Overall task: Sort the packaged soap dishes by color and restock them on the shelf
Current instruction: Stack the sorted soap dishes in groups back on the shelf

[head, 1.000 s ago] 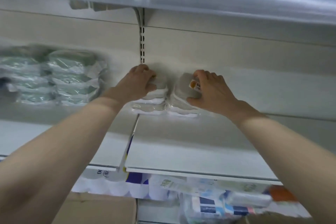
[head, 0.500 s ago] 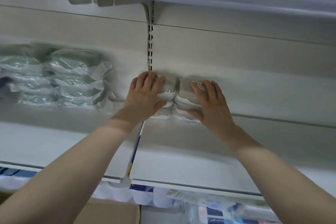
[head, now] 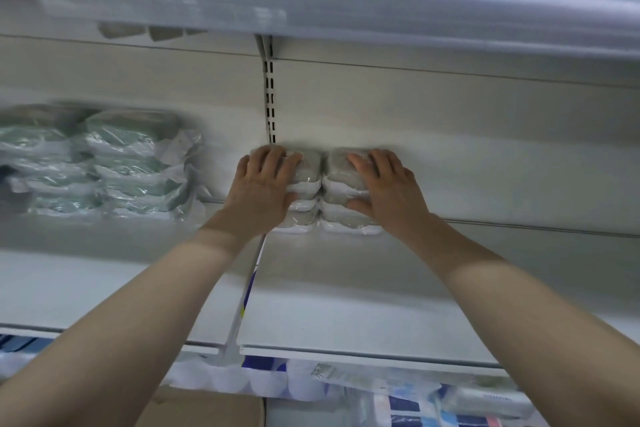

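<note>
Left hand (head: 264,188) and right hand (head: 387,189) press flat, fingers straight, on two grey soap dish stacks (head: 323,189), long sides left-right, at twelve o'clock on the shelf (head: 363,288); green stacks (head: 104,163) at nine o'clock.

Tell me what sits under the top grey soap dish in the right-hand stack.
More wrapped grey dishes lie stacked beneath the top one, down to the shelf. The right hand covers the stack's right side, so the exact count stays unclear.

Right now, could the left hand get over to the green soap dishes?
Probably yes. The left hand rests on the grey stack, and only bare shelf lies between it and the green soap dishes further left.
</note>
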Motion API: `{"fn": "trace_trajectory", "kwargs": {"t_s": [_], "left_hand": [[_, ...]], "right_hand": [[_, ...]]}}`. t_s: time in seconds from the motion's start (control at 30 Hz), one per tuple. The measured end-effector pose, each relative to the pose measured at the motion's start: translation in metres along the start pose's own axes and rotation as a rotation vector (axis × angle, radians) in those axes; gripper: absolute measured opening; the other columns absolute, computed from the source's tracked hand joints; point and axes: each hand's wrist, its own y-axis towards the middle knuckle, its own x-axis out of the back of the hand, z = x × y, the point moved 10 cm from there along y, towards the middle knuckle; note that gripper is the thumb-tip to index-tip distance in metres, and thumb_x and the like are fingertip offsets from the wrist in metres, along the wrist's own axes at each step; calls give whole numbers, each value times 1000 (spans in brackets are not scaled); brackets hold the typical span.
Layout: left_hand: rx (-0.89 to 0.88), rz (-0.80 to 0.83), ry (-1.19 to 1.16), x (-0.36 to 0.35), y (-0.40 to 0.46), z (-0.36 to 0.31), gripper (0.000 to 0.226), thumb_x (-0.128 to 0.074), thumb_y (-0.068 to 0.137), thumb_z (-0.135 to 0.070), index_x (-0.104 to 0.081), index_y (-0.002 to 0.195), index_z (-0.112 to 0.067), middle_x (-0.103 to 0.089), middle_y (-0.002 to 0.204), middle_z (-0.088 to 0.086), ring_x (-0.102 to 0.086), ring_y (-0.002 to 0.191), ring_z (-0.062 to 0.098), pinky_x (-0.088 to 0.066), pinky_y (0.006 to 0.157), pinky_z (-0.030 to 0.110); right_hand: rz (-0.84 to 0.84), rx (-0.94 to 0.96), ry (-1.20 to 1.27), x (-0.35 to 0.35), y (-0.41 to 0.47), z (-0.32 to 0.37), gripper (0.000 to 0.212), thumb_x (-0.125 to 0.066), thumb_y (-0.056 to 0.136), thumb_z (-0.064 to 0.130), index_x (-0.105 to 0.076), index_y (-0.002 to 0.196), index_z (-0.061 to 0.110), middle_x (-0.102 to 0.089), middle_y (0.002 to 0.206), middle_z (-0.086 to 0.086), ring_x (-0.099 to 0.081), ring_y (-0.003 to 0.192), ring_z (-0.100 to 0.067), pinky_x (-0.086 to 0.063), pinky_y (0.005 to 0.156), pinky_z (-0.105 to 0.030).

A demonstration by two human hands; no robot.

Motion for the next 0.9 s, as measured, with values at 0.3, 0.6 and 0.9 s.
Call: {"fn": "trace_trajectory", "kwargs": {"t_s": [0.3, 0.6, 0.9], "left_hand": [[-66, -63, -81, 38, -13, -30, 50, -62, 84, -22, -50, 131, -8, -52, 128, 17, -44, 124, 43, -33, 107, 56], [-100, -81, -142, 59, -41, -142, 46, -51, 92, -29, -54, 131, -5, -55, 129, 17, -47, 124, 41, -40, 104, 51], [-157, -45, -215, 72, -83, -338, 47, -49, 93, -31, -52, 133, -6, -55, 127, 17, -48, 121, 37, -37, 103, 42]], "right_hand": [[31, 102, -67, 38, -27, -1, 80, -73, 81, 45, -32, 148, 25, -42, 142, -14, -44, 127, -37, -42, 98, -47], [87, 132, -54, 67, -115, -60, 72, -63, 92, 38, -32, 152, 15, -40, 149, -15, -39, 135, -36, -34, 107, -45], [63, 172, -44, 99, -285, -165, 68, -62, 85, 39, -44, 143, 9, -52, 134, -18, -50, 120, -38, -40, 98, -45]]}}
